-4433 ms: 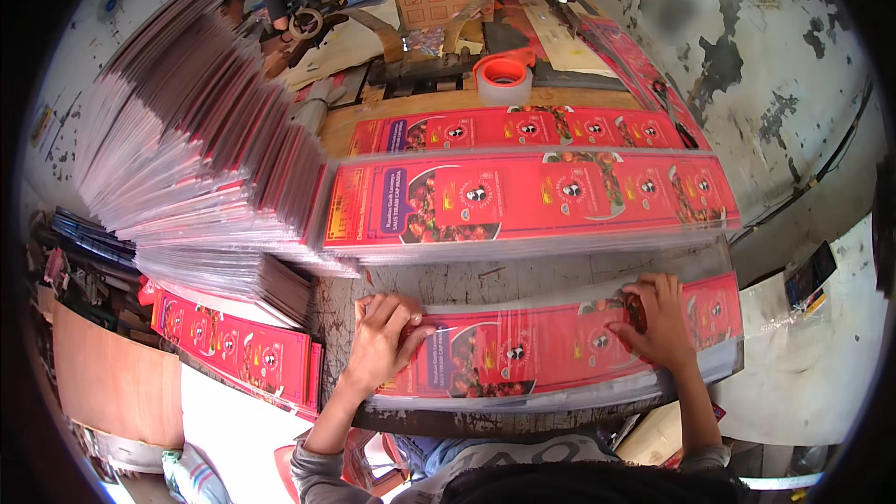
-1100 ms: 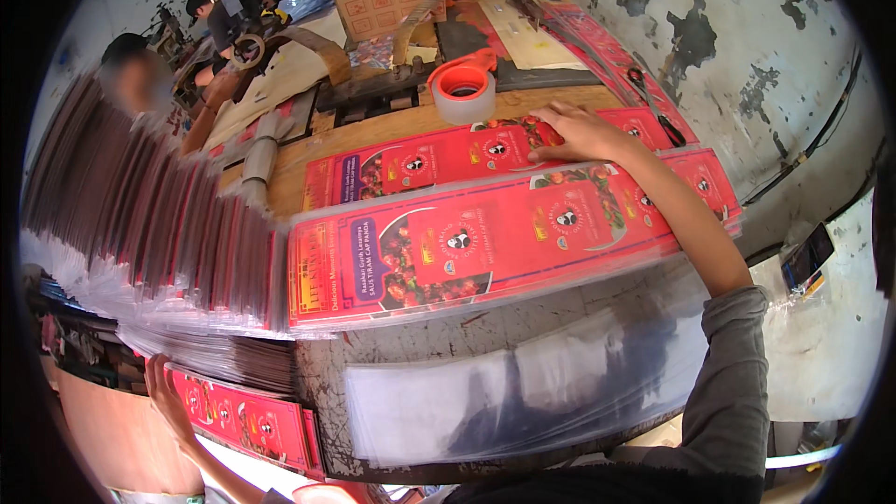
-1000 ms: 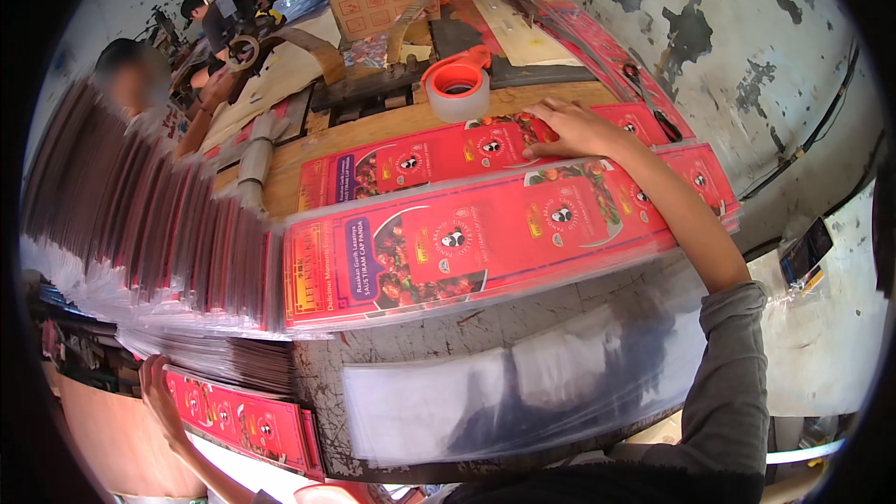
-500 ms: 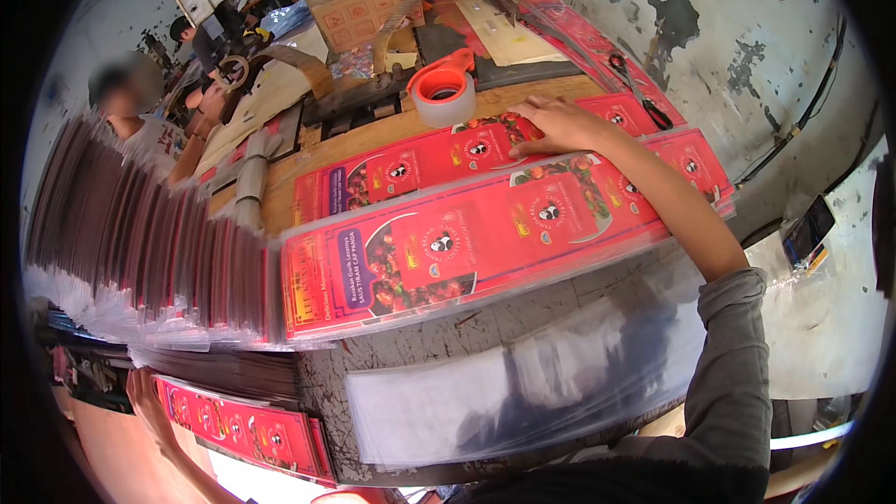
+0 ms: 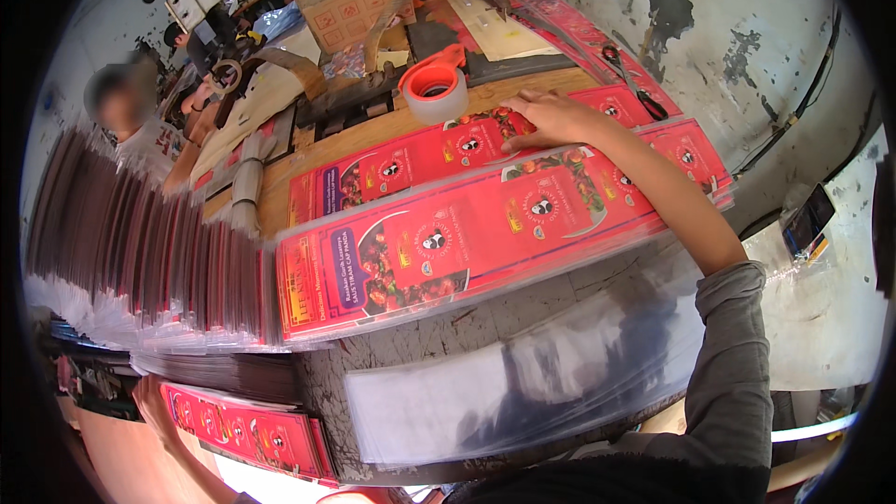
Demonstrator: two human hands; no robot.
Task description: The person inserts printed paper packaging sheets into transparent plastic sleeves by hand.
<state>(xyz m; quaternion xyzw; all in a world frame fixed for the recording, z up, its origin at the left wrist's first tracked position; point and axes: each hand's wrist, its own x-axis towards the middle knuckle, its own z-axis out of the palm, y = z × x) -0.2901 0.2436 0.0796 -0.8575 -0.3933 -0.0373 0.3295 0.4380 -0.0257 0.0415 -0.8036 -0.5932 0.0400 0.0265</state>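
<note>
My right hand [image 5: 553, 121] lies over a red printed plastic strip [image 5: 411, 166] on the table, its thumb and fingers spread across the strip near its far edge. Nearer to me, under my right forearm, is a pile of wider red printed plastic sheets [image 5: 485, 215]. At the lower left my left hand [image 5: 149, 401] grips the left end of a small stack of red printed strips [image 5: 247, 431]. Some of its fingers are hidden behind that end.
A tall stack of sheets [image 5: 140, 243] stands at left. Clear plastic sheets [image 5: 523, 383] lie in front. Beyond are an orange tape dispenser [image 5: 435, 84], black-handled scissors [image 5: 635, 84] and a grey roll [image 5: 248, 182]. Another person [image 5: 140, 131] works at the far left.
The view has shifted slightly. My right hand stays on the far red strip and my left hand stays at the end of the small stack; neither has visibly let go.
</note>
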